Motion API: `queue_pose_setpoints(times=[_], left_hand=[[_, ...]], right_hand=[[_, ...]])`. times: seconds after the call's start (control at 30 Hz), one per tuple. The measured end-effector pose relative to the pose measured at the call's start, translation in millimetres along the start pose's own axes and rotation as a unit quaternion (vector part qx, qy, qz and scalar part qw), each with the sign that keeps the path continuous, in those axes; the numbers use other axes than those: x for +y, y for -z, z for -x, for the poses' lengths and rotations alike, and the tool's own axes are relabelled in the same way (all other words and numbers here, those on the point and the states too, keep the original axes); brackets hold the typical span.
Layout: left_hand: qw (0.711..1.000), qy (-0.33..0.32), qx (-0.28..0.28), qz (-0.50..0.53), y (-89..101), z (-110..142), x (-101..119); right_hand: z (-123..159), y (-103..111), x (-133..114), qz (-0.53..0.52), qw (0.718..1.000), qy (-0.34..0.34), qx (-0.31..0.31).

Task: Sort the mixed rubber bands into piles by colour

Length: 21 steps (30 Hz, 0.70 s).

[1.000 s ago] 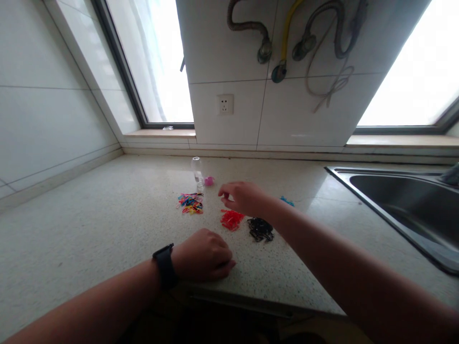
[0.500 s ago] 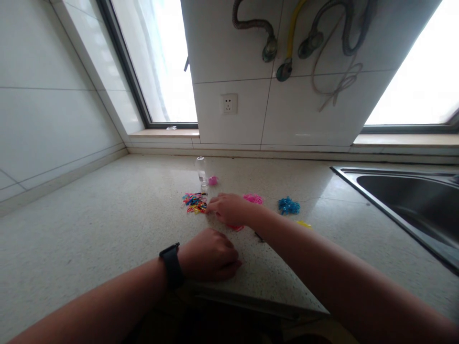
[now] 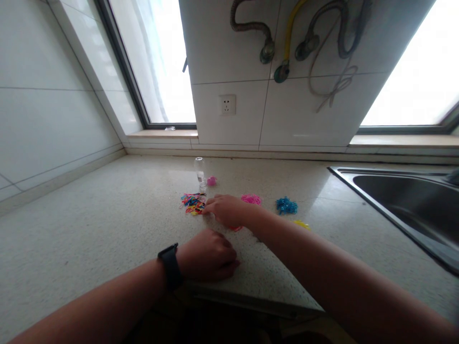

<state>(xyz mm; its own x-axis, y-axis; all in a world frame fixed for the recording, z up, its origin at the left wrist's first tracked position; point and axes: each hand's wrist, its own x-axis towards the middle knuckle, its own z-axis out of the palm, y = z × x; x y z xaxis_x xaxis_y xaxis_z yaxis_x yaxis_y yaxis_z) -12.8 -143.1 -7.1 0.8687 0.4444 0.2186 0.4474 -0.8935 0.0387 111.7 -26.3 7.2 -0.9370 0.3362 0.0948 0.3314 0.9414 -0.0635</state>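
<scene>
My right hand (image 3: 226, 210) reaches across the counter. Its fingertips touch the right edge of a mixed pile of small multicoloured rubber bands (image 3: 192, 203), fingers drawn together; what they pinch, if anything, is hidden. Below that hand, red rubber bands (image 3: 236, 229) show only in part. Pink rubber bands (image 3: 251, 198) lie just behind the wrist, blue ones (image 3: 286, 205) farther right, and yellow ones (image 3: 301, 223) peek out past the forearm. My left hand (image 3: 208, 255), a dark watch on its wrist, rests as a loose fist by the counter's front edge, with no thing seen in it.
A clear plastic bottle (image 3: 200, 173) stands upside down behind the mixed pile, a pink cap (image 3: 211, 181) beside it. On the right a steel sink (image 3: 405, 200) is set into the speckled counter (image 3: 107, 229). A wall socket (image 3: 227, 105) and hoses are on the tiled wall.
My right hand came down and left from above the red bands to the mixed pile, uncovering the pink, blue and some yellow bands and covering the black ones. My left hand stayed put.
</scene>
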Motion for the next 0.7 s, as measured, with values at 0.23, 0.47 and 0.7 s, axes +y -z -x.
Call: queue_pose_setpoints(times=[0.23,0.47,0.7], left_hand=[[1.000,0.007,-0.012,-0.010,-0.9,1,-1],[1.000,0.008,-0.011,-0.009,-1.3,1,-1],[1.000,0.010,-0.008,-0.013,-0.5,0,0]], right_hand=[[7,0,0,-0.039,0.999,-0.015,0.028],[14,2,6,-0.088,0.992,-0.048,0.077],[27,21,4,-0.194,0.964,-0.120,0.135]])
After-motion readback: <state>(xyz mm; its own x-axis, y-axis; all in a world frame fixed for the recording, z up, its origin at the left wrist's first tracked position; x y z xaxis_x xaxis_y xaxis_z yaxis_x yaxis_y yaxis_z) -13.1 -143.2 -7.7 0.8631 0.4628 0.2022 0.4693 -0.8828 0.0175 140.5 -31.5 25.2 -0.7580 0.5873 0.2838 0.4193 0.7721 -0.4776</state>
